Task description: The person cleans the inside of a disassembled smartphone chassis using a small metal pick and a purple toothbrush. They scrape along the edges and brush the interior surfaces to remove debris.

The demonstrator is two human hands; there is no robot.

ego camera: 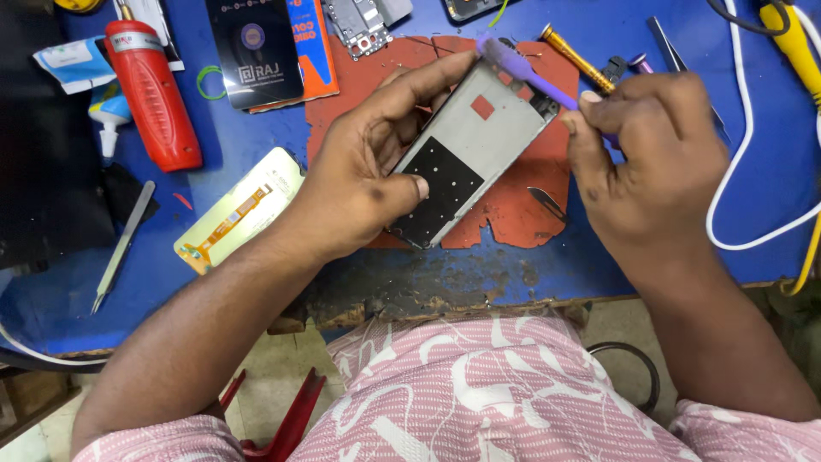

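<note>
- The phone frame (473, 154) sits tilted over the red mat (513, 205) on the blue desk (770, 171).
- The left hand (368, 180) clamps it; the right hand (650, 162) grips a purple pry tool (526, 73) at its top edge.
- Prying looks underway; gentle leverage seems needed.

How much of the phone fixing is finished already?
Done: the phone frame is opened up, its bare metal inside showing, and a separate screen part lies on the blue table. In hand: the left hand holds the frame over the red mat while the right hand works a purple tool at its top edge. Left: the frame is still open, nothing closed up.
</note>
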